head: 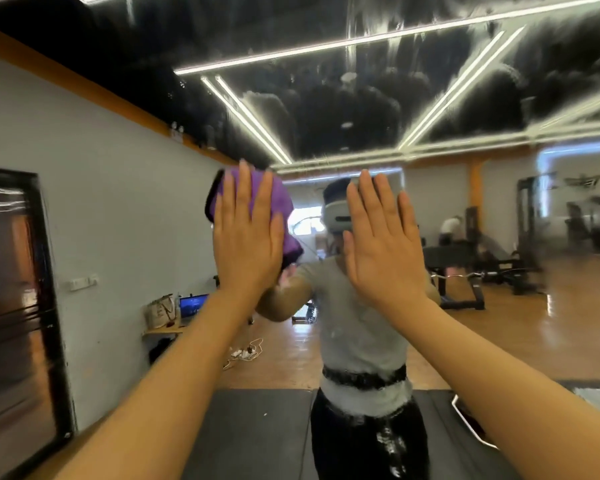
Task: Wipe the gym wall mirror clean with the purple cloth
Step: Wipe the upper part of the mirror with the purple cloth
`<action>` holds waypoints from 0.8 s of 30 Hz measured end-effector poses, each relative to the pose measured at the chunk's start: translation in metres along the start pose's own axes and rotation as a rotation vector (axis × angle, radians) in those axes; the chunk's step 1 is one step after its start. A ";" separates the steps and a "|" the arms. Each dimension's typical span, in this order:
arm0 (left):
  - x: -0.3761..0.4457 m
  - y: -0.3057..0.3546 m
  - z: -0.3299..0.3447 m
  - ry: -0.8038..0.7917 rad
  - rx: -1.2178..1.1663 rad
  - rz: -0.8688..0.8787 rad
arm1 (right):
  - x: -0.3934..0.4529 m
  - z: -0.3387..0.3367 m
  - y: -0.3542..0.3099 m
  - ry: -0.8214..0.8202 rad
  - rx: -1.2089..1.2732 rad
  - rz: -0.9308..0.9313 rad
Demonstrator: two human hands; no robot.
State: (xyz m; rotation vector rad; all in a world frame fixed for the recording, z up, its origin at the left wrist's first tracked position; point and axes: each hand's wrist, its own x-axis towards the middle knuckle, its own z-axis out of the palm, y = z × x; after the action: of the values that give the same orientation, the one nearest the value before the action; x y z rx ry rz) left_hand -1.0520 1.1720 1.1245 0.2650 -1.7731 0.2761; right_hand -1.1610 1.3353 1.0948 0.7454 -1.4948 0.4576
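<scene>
A streaked wall mirror (pixel 430 98) fills the view. Left hand (pixel 248 233), at ten o'clock of centre, presses the purple cloth (pixel 281 199) flat against the glass, likely to spread wiping pressure; its straight fingers (pixel 245 188) cover the cloth. Right hand (pixel 383 237), fingers released and flat, looks to brace on the glass.
</scene>
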 end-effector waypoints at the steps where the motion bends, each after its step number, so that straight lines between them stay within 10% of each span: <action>1: 0.026 -0.002 -0.006 0.012 0.008 -0.019 | 0.000 0.000 0.000 0.004 0.000 -0.004; 9: 0.091 -0.007 -0.019 0.051 0.032 -0.096 | 0.000 -0.001 -0.001 0.031 0.015 -0.005; 24: -0.103 -0.036 0.014 -0.088 0.062 0.034 | 0.002 -0.002 -0.015 0.037 0.116 0.081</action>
State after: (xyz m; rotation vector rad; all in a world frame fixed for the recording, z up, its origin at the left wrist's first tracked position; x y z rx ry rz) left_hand -1.0310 1.1365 1.0222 0.2947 -1.8593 0.3488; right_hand -1.1497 1.3258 1.0946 0.7646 -1.4774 0.6207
